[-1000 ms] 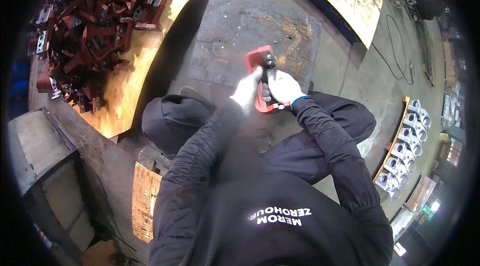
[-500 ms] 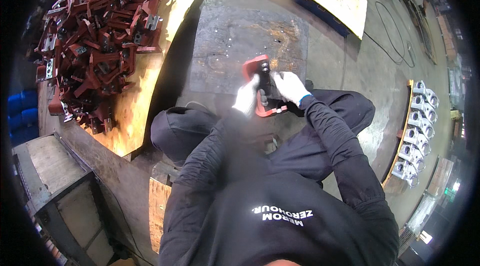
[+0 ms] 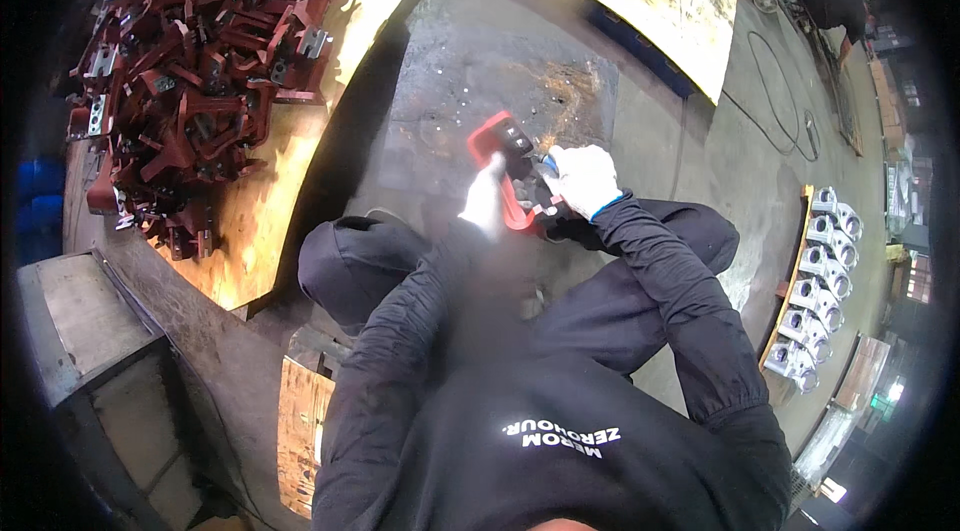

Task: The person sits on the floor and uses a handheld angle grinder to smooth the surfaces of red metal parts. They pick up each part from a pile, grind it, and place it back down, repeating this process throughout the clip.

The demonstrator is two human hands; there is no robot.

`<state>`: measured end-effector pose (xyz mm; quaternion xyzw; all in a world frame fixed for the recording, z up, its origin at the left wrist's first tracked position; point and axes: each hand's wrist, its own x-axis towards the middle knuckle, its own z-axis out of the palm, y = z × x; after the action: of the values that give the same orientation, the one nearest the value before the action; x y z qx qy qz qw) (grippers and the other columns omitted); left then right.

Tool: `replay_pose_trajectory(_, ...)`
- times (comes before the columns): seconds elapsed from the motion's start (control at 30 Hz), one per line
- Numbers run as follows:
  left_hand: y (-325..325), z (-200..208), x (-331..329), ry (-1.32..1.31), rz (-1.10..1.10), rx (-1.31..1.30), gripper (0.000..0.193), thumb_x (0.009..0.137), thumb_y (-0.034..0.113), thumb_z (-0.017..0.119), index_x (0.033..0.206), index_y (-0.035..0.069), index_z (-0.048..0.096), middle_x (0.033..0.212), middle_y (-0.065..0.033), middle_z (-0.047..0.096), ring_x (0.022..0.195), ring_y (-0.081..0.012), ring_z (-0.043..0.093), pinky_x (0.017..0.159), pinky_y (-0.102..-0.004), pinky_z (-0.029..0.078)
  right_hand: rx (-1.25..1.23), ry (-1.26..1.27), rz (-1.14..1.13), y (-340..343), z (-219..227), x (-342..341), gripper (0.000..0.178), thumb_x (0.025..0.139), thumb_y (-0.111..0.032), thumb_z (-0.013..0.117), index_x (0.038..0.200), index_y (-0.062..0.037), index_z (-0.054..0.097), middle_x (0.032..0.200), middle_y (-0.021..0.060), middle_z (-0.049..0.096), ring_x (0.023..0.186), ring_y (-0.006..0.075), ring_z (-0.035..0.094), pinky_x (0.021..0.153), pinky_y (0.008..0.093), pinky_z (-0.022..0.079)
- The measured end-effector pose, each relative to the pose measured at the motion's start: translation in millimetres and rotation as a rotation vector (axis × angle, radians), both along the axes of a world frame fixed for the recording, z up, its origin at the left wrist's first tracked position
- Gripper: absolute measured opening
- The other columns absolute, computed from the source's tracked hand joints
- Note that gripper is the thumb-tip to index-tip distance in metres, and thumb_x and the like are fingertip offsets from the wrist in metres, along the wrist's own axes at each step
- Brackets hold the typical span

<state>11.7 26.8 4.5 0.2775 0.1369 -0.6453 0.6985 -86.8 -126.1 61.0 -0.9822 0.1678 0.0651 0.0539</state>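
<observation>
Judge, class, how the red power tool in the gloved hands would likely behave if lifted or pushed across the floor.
The red power tool looks rigid and chunky, so probably stiff and fairly heavy; the left hand and right hand both grip it. Its blocky, flat-sided body seems unlikely to roll, more apt to slide or tip.

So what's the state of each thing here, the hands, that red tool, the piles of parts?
Left hand: gloved, gripping the red power tool.
Right hand: gloved, closed on the tool's rear.
Red power tool: held in both hands, low over the floor plate.
Steel floor plate: flat, rusty, scuffed.
Red brackets: heaped loosely on the wooden board.
Silver castings: lined up in rows.
</observation>
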Motion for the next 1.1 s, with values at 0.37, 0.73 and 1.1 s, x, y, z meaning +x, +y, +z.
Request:
replay_pose_trajectory(0.37,3.5,-5.4,-1.9,0.104,0.089,-0.059,0.048,0.1,0.047,0.04,0.131,0.01,0.041,0.119,-0.0125,0.054,0.105,-0.0313,0.056,0.086,-0.0521,0.05,0.098,0.165,-0.18,9.0,-25.4,13.9,0.034,0.085,-0.039,0.056,0.094,-0.0064,0.06,0.078,0.0183,0.067,0.074,0.036,0.066,0.069,0.0452,0.052)
replay_pose_trajectory(0.73,18.3,-3.9,4.4,-0.107,0.005,-0.035,0.048,0.097,0.051,0.045,0.12,0.01,0.049,0.1,-0.0112,0.058,0.081,-0.0293,0.061,0.065,-0.0481,0.053,0.573,0.084,0.066,17.9,-21.5,29.6,0.045,0.095,-0.037,0.044,0.095,0.0033,0.063,0.085,0.0262,0.064,0.084,0.0414,0.062,0.074,0.0465,0.048)
replay_pose_trajectory(1.1,2.2,-68.4,4.3,-0.716,-0.168,0.076,0.037,0.096,0.04,0.051,0.119,0.012,0.05,0.108,-0.008,0.056,0.1,-0.025,0.059,0.067,-0.0441,0.054,0.787,-0.134,-0.379,20.9,-82.6,-8.0,0.044,0.095,-0.041,0.047,0.113,-0.0041,0.061,0.086,0.0197,0.067,0.081,0.0313,0.068,0.067,0.0422,0.052)
